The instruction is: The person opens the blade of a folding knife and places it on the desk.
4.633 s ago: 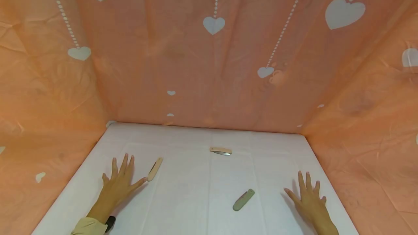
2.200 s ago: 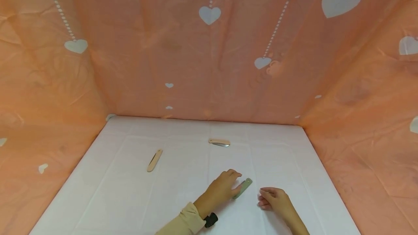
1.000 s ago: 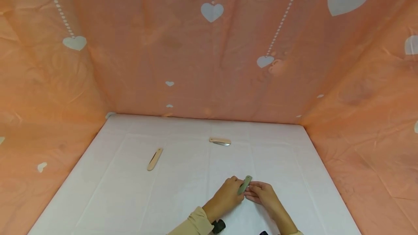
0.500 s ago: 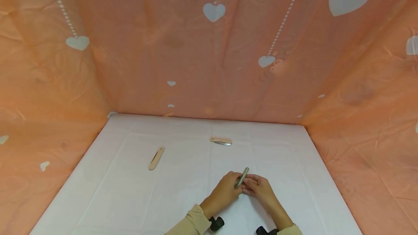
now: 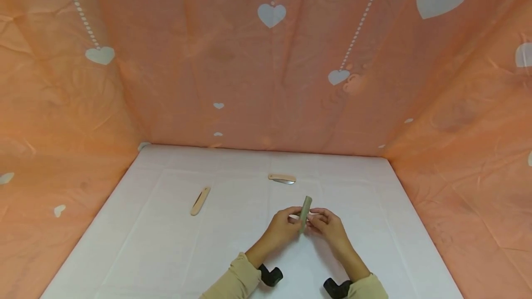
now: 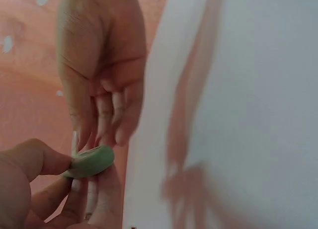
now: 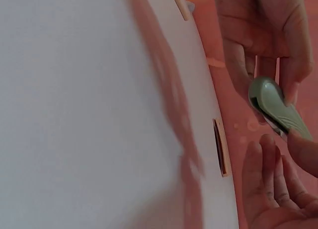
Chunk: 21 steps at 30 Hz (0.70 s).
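Green folding knife (image 5: pixel 306 207) above counter (image 5: pixel 224 239), pinched in left hand (image 5: pixel 281 230); right hand (image 5: pixel 332 230) against it, pinching or only touching cannot tell. Probably light, stiff, slightly slippery; best gripped by handle's flanks (image 7: pixel 272 98), clear of blade slot (image 7: pixel 257 103).

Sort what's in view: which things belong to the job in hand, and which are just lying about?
Likely in the job:
green folding knife, raised between the hands
left hand, gripping it
right hand, touching it

Apparently just lying about:
nearer beige knife, on the white table
farther beige knife, blade partly out
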Motion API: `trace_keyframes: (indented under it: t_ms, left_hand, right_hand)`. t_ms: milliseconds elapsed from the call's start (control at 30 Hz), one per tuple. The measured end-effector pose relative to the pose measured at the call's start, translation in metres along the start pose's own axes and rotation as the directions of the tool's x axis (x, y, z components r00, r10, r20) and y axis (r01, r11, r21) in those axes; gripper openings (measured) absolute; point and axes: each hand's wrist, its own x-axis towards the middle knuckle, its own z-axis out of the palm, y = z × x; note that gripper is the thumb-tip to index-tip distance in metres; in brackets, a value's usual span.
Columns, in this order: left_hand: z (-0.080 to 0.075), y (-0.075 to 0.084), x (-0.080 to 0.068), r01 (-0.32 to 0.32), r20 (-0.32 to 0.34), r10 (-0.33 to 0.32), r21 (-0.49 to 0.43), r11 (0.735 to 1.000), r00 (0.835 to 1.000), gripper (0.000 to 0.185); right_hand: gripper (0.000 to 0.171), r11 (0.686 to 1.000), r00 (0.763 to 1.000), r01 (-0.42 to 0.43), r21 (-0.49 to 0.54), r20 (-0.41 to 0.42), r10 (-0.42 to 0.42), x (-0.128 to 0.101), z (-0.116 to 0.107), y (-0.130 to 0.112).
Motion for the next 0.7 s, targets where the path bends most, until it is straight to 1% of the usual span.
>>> trace_keyframes:
  t_ms: [133,200,333,433,500,600,700]
  left_hand:
    - [-0.003,0.003,0.0,-0.009,-0.023,0.008,-0.052,0.999,1.0,0.038]
    - [-0.005,0.007,-0.001,-0.021,-0.028,0.019,-0.077,0.997,0.999,0.037]
    - [-0.012,0.025,-0.006,-0.029,-0.023,0.026,-0.125,0.992,0.999,0.035]
    - [-0.018,0.038,-0.012,-0.004,0.0,0.004,-0.17,0.986,1.0,0.034]
    - [-0.022,0.043,-0.015,0.014,0.011,-0.012,-0.195,0.981,1.0,0.034]
    - [-0.024,0.045,-0.016,0.012,0.015,-0.009,-0.216,0.976,1.0,0.034]
    - [-0.025,0.042,-0.015,0.003,0.007,-0.002,-0.23,0.973,1.0,0.033]
  right_hand:
    - [0.024,1.0,1.0,0.012,0.014,-0.005,-0.012,0.002,0.006,-0.004]
    - [0.022,0.999,1.0,0.026,0.038,-0.008,-0.026,0.004,0.009,-0.007]
    - [0.021,0.997,0.999,0.046,0.069,-0.002,-0.046,0.006,0.014,-0.012]
    - [0.02,0.996,0.999,0.037,0.078,0.015,-0.039,0.007,0.017,-0.014]
    - [0.021,0.996,0.999,0.021,0.085,0.031,-0.024,0.008,0.018,-0.015]
    - [0.025,0.998,0.999,0.004,0.061,0.048,-0.007,0.009,0.019,-0.015]
    - [0.027,0.999,0.998,-0.006,0.036,0.06,0.003,0.009,0.02,-0.016]
